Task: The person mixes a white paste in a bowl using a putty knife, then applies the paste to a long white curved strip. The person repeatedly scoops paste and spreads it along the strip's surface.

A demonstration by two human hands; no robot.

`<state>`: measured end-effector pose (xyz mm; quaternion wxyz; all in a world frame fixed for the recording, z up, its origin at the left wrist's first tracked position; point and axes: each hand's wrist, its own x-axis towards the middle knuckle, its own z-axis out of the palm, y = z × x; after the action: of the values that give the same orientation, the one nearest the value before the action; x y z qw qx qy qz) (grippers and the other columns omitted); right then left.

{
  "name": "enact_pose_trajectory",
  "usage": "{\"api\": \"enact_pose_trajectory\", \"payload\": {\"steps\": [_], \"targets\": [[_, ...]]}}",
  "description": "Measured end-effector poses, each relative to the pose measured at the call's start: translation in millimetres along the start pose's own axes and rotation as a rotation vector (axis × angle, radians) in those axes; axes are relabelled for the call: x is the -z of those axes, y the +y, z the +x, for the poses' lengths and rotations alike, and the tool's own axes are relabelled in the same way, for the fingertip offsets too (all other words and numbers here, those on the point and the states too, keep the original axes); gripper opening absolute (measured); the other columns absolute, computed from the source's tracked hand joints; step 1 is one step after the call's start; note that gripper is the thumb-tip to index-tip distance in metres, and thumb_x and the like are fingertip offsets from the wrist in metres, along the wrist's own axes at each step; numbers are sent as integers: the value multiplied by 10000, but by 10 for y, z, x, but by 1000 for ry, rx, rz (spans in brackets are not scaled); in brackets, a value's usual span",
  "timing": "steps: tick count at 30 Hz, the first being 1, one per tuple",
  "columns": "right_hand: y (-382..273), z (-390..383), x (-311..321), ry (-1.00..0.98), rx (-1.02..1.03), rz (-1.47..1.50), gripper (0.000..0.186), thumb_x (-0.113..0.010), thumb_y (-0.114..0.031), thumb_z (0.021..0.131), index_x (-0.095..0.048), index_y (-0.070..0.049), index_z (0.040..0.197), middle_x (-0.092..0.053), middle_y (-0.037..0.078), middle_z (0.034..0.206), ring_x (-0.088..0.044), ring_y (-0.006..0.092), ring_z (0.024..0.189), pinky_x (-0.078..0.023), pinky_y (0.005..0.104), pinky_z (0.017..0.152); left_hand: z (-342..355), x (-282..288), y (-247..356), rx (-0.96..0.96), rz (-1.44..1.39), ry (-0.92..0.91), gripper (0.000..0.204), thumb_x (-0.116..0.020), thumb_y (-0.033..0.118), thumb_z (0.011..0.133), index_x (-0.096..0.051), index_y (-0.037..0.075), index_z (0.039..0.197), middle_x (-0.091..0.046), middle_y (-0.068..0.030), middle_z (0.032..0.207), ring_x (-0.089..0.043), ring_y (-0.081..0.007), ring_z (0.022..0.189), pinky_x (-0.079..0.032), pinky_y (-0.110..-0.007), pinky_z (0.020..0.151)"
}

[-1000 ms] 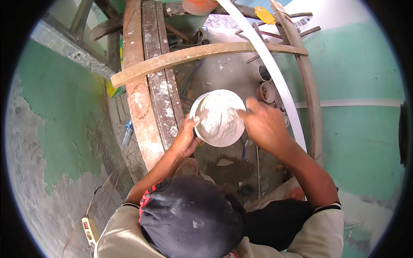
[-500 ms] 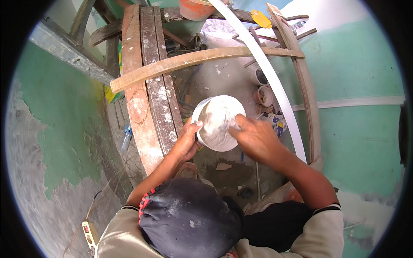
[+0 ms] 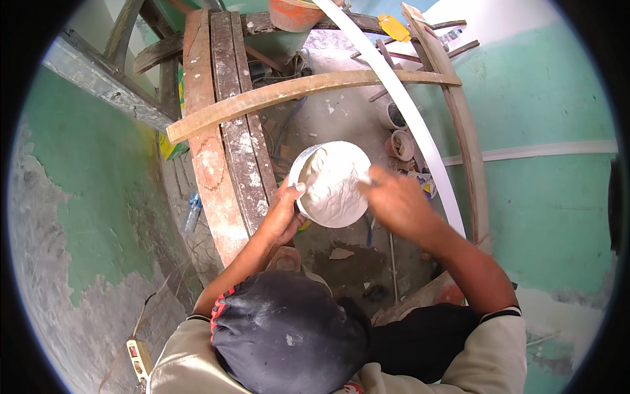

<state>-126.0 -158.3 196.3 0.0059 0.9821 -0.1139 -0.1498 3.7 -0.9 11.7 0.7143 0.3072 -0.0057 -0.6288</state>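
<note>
My left hand (image 3: 286, 209) is closed round the side of a white tub (image 3: 302, 167), its thumb at the rim. The tub is filled with a thick white paste (image 3: 331, 187), swirled into ridges. My right hand (image 3: 396, 202) is at the right side of the tub, its curled fingers blurred at the paste's edge; whatever they grip is hidden.
Wooden planks (image 3: 210, 171) run along the left, crossed by a batten (image 3: 308, 85). A long white strip (image 3: 424, 138) curves at the right. An orange bucket (image 3: 292, 16) and yellow object (image 3: 394, 27) sit at the back. Small buckets (image 3: 399, 146) lie below; a power strip (image 3: 139, 360) hangs lower left.
My right hand has shifted about over the paste, down a second ago to half a second, then slightly up. The tub moved a little with it, and the paste's surface has changed shape.
</note>
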Motion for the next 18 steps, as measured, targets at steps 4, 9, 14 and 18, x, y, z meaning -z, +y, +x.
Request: {"api": "enact_pose_trajectory", "payload": {"steps": [4, 9, 14, 18], "targets": [[111, 102, 81, 95, -44, 28, 223, -678, -131, 883, -763, -111, 1088, -629, 127, 957, -707, 344, 841, -562, 472, 686, -40, -8, 67, 7, 3, 3, 784, -663, 370, 903, -362, 128, 1585, -497, -121, 1501, -539, -276, 1349, -522, -479, 1065], [280, 12, -79, -281, -281, 43, 241, -631, -224, 978, -756, -100, 1143, -703, 191, 897, -701, 385, 791, -539, 528, 711, -18, 56, 80, -85, 0, 5, 900, -699, 498, 861, -323, 139, 1596, -457, -138, 1535, -510, -312, 1384, -485, -517, 1105], [-89, -28, -187, -160, -235, 456, 283, -617, -251, 990, -762, -68, 1150, -671, 262, 787, -690, 401, 758, -523, 509, 708, 38, -17, 58, -83, 6, 18, 926, -694, 559, 854, -308, 153, 1591, -449, -146, 1539, -497, -320, 1398, -456, -548, 1127], [-141, 168, 172, -152, -299, 616, 304, -627, -255, 979, -760, -57, 1167, -660, 273, 792, -678, 397, 743, -512, 486, 706, 14, 39, 58, -48, -32, 11, 916, -678, 560, 868, -305, 139, 1592, -454, -145, 1539, -495, -314, 1403, -446, -552, 1135]]}}
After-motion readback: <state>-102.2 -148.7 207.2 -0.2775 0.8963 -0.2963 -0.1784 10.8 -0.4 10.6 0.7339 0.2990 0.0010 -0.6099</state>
